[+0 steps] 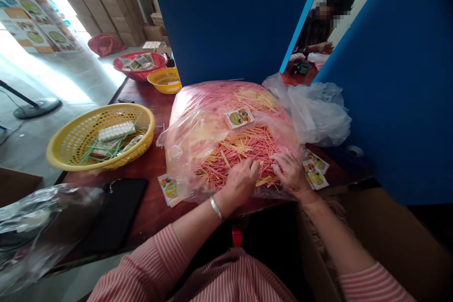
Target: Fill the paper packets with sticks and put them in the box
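Observation:
A large clear plastic bag (191, 139) lies open on the table, full of thin pink and yellow sticks (244, 144). My left hand (242, 181), with a silver bangle at the wrist, is closed low over the sticks at the bag's near side. Whatever its fingers hold is hidden. Just to the right, my right hand (290, 172) rests at the edge of the sticks, its bent fingers apart and pointing left. A small printed packet (239, 118) lies on top of the bag. More printed packets (314, 174) lie beside my right hand, and another packet (170, 189) sits left of the bag.
A yellow basket (101, 165) with green sticks and packs stands left on the table (152, 217), near a black flat case (116, 212). Behind are a red basket (141, 74) and a smaller yellow basket (164, 86). Blue panels (233, 19) rise ahead; another person (318, 28) sits beyond.

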`<state>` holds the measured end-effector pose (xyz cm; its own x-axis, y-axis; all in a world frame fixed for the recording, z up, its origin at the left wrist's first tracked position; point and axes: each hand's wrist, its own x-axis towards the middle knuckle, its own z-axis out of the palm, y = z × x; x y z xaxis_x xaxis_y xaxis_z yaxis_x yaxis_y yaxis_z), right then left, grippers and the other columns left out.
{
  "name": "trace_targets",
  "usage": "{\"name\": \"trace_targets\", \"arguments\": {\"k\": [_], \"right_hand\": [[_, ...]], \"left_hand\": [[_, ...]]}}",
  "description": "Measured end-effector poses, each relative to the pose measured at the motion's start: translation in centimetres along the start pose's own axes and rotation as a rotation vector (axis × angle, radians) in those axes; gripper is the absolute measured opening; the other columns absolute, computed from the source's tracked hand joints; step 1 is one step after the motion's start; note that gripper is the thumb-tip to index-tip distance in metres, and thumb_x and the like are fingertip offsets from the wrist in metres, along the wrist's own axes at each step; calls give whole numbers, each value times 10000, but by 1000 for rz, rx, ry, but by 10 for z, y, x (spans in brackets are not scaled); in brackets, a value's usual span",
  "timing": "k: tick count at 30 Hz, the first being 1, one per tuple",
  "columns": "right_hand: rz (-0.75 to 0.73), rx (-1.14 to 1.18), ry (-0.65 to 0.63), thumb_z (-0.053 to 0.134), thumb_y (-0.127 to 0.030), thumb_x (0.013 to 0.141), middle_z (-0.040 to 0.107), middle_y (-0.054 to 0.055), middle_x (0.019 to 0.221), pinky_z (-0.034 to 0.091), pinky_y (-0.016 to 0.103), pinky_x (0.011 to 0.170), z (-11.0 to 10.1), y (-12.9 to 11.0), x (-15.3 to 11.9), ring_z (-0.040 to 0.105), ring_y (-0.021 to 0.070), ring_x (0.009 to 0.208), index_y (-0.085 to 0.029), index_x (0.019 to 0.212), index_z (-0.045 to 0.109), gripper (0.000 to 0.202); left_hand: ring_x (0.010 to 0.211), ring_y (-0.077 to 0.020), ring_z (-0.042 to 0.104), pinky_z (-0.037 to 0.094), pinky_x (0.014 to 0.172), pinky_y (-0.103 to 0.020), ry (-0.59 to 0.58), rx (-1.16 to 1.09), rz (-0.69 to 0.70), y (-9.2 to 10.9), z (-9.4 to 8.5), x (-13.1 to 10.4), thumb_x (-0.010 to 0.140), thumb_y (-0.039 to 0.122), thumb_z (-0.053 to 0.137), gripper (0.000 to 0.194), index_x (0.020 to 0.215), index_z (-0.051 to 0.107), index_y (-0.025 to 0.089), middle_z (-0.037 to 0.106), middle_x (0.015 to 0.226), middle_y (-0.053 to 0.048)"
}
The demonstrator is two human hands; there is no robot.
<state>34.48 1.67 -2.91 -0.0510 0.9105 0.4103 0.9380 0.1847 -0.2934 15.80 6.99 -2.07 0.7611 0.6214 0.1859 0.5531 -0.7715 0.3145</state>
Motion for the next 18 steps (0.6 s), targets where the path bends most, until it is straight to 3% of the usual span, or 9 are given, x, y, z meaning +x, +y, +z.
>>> {"name": "trace_targets", "arguments": {"k": [3,5,7,9,11,14,16,18], "right_hand": [[-147,28,-163,428,-153,839,649,85,993,438,385,894,6,-8,4,551,219,947,-176,981,614,235],[-207,6,-232,455,-116,804,635,98,1028,438,389,886,8,-12,0,535,230,967,-164,1013,606,263],[-203,-45,-217,462,-125,807,614,128,1086,424,407,901,9,-12,-6,520,252,1009,-136,1080,584,299],[-126,-91,-141,443,-169,847,613,137,1074,409,408,910,10,-10,-10,515,259,1016,-122,1092,576,283],[-50,-126,-90,416,-199,879,623,129,1040,399,390,905,10,-8,-7,517,255,997,-123,1068,587,266],[-30,-208,-200,416,-171,872,630,126,1048,384,381,878,11,-10,8,506,261,982,-122,1069,596,271],[-30,-287,-324,437,-136,845,634,132,1014,378,380,839,12,-16,20,503,271,955,-119,1042,610,263],[-1,-359,-404,451,-112,823,634,140,959,371,373,802,13,-22,30,504,274,922,-115,985,624,237]], "left_hand": [[856,-193,565,458,760,-296,175,-88,-105,-15,-27,26,903,165,370,207,988,559,154,595,944,-94],[844,-171,572,451,778,-278,299,-190,-197,-26,-44,21,908,214,389,202,1014,553,160,607,907,-71],[779,-149,573,450,759,-266,440,-230,-322,-40,-59,-3,907,259,405,215,1038,553,173,612,856,-47],[765,-146,577,451,741,-266,622,-164,-533,-61,-69,-42,902,280,411,235,1054,553,171,622,896,-53],[793,-167,587,456,749,-286,684,-40,-717,-88,-74,-85,891,292,421,237,1034,556,160,623,929,-65],[898,-229,589,450,794,-339,563,154,-936,-125,-71,-132,876,271,403,240,998,564,143,615,975,-107],[861,-261,604,457,743,-350,289,173,-1048,-137,-66,-146,838,338,461,263,952,571,129,625,932,-129],[839,-276,618,458,707,-341,69,164,-1062,-139,-61,-147,816,421,482,319,906,573,129,631,893,-139]]}}
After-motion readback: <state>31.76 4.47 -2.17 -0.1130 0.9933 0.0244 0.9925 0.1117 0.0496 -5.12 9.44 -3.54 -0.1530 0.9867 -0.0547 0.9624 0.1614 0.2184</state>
